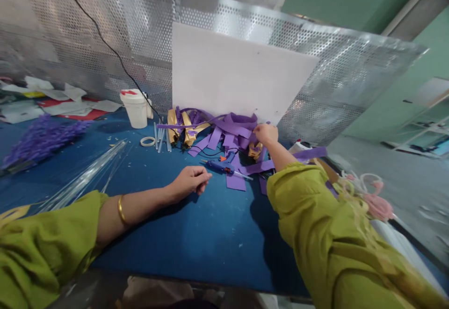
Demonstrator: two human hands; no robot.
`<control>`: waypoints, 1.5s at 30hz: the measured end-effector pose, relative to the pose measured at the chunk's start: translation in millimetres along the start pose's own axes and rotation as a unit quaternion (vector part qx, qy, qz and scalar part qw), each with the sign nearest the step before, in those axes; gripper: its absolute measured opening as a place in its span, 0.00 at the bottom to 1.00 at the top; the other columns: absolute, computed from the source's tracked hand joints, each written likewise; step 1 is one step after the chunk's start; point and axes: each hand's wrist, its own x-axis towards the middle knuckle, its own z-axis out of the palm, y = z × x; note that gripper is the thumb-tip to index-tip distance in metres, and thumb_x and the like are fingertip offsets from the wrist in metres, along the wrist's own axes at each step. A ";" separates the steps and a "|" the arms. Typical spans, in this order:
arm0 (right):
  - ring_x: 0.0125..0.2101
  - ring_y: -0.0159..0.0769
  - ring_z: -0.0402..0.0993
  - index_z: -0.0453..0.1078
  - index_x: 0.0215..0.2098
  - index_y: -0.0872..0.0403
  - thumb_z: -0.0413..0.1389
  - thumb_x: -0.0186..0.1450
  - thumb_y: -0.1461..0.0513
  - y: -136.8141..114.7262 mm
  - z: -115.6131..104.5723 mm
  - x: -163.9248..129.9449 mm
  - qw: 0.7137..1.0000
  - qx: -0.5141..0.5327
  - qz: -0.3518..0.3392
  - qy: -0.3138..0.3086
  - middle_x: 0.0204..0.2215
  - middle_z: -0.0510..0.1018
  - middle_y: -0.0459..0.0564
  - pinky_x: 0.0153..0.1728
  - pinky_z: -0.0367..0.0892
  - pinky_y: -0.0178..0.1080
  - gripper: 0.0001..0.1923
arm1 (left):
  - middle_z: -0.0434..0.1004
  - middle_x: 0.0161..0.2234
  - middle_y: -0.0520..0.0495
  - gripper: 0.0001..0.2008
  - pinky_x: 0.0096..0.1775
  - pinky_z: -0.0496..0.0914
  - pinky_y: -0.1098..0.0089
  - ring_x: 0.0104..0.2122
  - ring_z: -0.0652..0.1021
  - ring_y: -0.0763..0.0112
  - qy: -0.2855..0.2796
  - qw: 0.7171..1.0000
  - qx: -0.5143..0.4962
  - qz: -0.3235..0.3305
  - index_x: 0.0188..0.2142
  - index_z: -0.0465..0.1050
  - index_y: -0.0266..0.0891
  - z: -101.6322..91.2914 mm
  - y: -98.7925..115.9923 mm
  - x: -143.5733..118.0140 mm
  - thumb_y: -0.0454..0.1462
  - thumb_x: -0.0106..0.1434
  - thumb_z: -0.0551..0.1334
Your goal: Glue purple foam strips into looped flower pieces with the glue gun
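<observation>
Purple foam strips (224,133) lie heaped against the foot of the white board (238,73), and I take that heap as my landmark. My right hand (265,134) is at its right edge, fingers curled onto the topmost strips; I cannot tell whether they have pinched one or only rest there. My left hand (191,183) lies on the blue bench (196,234) well in front of the heap and to its left, fingers loosely closed on nothing I can see. Between that hand and the heap sits the blue glue gun (221,165), its long axis running left to right, nozzle toward the right. So the right hand is the nearer one to the strips, the left nearer to the gun. Left of the heap stand a white tub (135,109) and a roll of tape (148,141).
</observation>
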 end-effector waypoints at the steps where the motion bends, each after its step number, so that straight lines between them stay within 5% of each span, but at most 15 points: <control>1: 0.51 0.49 0.74 0.78 0.47 0.53 0.52 0.68 0.59 1.1 0.0 0.4 1.000 0.005 0.002 -0.003 0.48 0.81 0.58 0.50 0.64 0.45 0.16 | 0.69 0.16 0.55 0.17 0.22 0.58 0.76 0.16 0.67 0.80 -0.001 1.000 0.002 0.000 0.23 0.64 0.38 0.3 0.4 0.0 0.47 0.60 0.62; 6: 0.48 0.48 0.76 0.79 0.46 0.52 0.58 0.64 0.53 1.8 6.3 -5.0 0.999 0.032 0.007 -0.028 0.47 0.82 0.56 0.46 0.67 0.42 0.17 | 0.68 0.16 0.54 0.19 0.22 0.58 0.75 0.16 0.68 0.79 0.004 1.000 0.022 0.003 0.23 0.64 0.38 0.9 0.6 0.8 0.49 0.59 0.63; 11: 0.44 0.46 0.78 0.80 0.41 0.53 0.59 0.63 0.57 -3.6 4.5 -15.5 0.998 0.056 0.035 -0.013 0.42 0.83 0.55 0.42 0.68 0.40 0.12 | 0.69 0.16 0.54 0.19 0.23 0.59 0.75 0.16 0.67 0.79 0.001 1.000 0.027 0.006 0.22 0.64 0.38 -0.4 -1.1 1.0 0.50 0.59 0.62; 16: 0.49 0.47 0.73 0.71 0.52 0.55 0.47 0.70 0.59 -4.0 -39.3 -16.9 0.990 0.057 0.056 0.116 0.50 0.78 0.61 0.48 0.66 0.45 0.18 | 0.68 0.16 0.54 0.19 0.23 0.58 0.74 0.16 0.67 0.78 -0.002 1.000 0.021 0.017 0.22 0.64 0.38 -1.5 -1.3 0.1 0.49 0.59 0.64; 22: 0.43 0.48 0.74 0.72 0.43 0.61 0.50 0.66 0.65 -2.1 -101.0 -23.5 0.973 0.017 0.038 0.228 0.40 0.79 0.63 0.46 0.64 0.49 0.12 | 0.69 0.18 0.53 0.18 0.23 0.60 0.75 0.18 0.68 0.78 0.020 0.999 0.016 0.037 0.23 0.64 0.38 -1.2 0.2 -1.7 0.48 0.60 0.63; 28: 0.40 0.41 0.74 0.70 0.42 0.59 0.49 0.66 0.65 7.1 -145.3 -51.1 0.904 0.119 0.136 0.387 0.39 0.78 0.58 0.44 0.64 0.46 0.11 | 0.74 0.26 0.51 0.12 0.22 0.63 0.75 0.23 0.74 0.75 0.065 0.996 0.005 0.054 0.33 0.66 0.38 -4.0 -6.4 3.3 0.44 0.59 0.63; 31: 0.37 0.38 0.75 0.70 0.40 0.57 0.51 0.67 0.61 -0.7 -151.5 -91.9 0.900 0.153 0.011 0.408 0.36 0.79 0.53 0.41 0.64 0.42 0.08 | 0.77 0.32 0.47 0.12 0.28 0.69 0.72 0.29 0.77 0.71 0.142 0.979 0.072 0.128 0.38 0.68 0.38 -10.9 -4.3 4.7 0.44 0.60 0.63; 34: 0.34 0.36 0.75 0.69 0.36 0.53 0.54 0.67 0.61 -21.4 -143.4 -151.0 0.896 0.137 -0.173 0.385 0.33 0.80 0.48 0.41 0.65 0.41 0.04 | 0.77 0.47 0.41 0.19 0.45 0.73 0.65 0.45 0.78 0.64 0.231 0.922 0.169 0.262 0.49 0.70 0.39 -18.8 13.7 -3.3 0.45 0.62 0.64; 38: 0.34 0.34 0.77 0.67 0.35 0.51 0.53 0.68 0.65 -47.6 -125.9 -223.9 0.864 0.123 -0.350 0.340 0.33 0.82 0.46 0.44 0.65 0.41 0.04 | 0.68 0.61 0.37 0.39 0.62 0.60 0.55 0.62 0.66 0.50 0.190 0.872 0.240 0.381 0.58 0.66 0.40 -15.5 48.6 -31.0 0.52 0.51 0.72; 41: 0.36 0.34 0.79 0.67 0.37 0.51 0.54 0.67 0.67 -55.1 -118.7 -253.3 0.850 0.144 -0.375 0.342 0.35 0.83 0.46 0.44 0.65 0.41 0.05 | 0.73 0.57 0.38 0.47 0.63 0.59 0.55 0.58 0.72 0.51 0.041 0.925 0.233 0.298 0.63 0.59 0.41 2.9 58.4 -52.9 0.51 0.48 0.74; 45: 0.36 0.35 0.80 0.66 0.37 0.49 0.54 0.66 0.68 -55.4 -120.2 -265.5 0.837 0.181 -0.327 0.400 0.35 0.83 0.46 0.44 0.66 0.42 0.06 | 0.73 0.56 0.38 0.44 0.60 0.63 0.54 0.57 0.72 0.52 -0.039 0.969 0.169 0.175 0.61 0.62 0.42 33.1 47.0 -68.8 0.47 0.48 0.75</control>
